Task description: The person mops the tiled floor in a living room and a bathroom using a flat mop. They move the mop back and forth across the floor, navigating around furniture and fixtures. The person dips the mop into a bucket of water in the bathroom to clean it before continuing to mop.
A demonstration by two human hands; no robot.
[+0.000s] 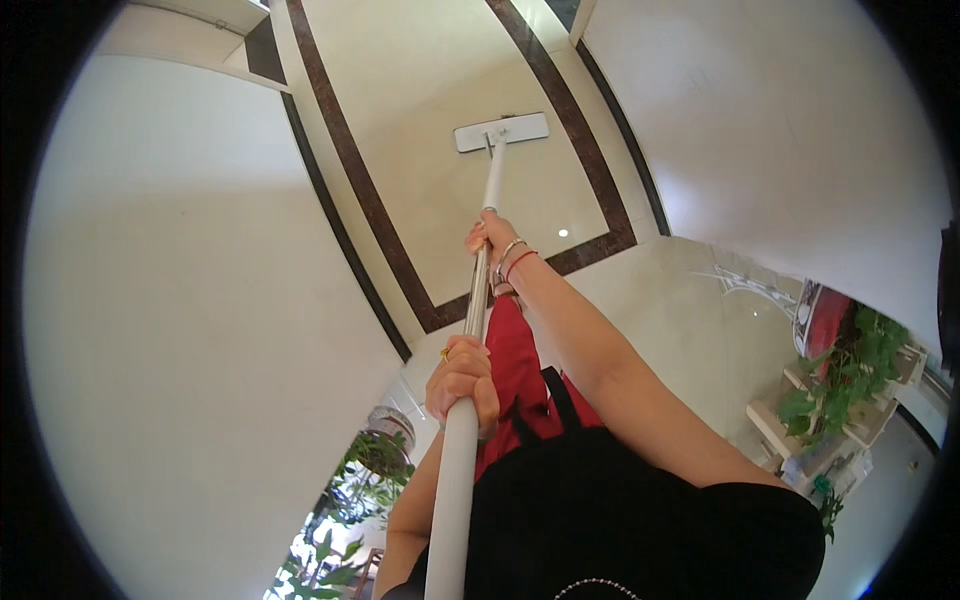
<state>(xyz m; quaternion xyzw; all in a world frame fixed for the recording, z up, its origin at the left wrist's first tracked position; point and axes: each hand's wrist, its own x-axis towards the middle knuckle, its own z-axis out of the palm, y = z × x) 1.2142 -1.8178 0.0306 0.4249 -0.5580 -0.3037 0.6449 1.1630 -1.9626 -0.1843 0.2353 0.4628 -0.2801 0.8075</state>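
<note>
A flat mop with a long white and silver pole (455,500) runs from close to my body out to the floor ahead. Its white rectangular head (525,127) lies on the cream tiles, inside a dark brown border. My left hand (462,383) is wrapped round the pole's nearer part, a ring on one finger. Farther along, my right hand (489,235) grips the pole just below its upper white section, with bracelets at the wrist. Both hands are closed on the pole, one beyond the other.
White walls (200,230) with dark skirting flank the passage on the left and right (740,120). At the right, leafy green plants (860,365) hang by a pale shelf (785,425). A potted plant (385,445) stands at the lower left, beyond the wall's end.
</note>
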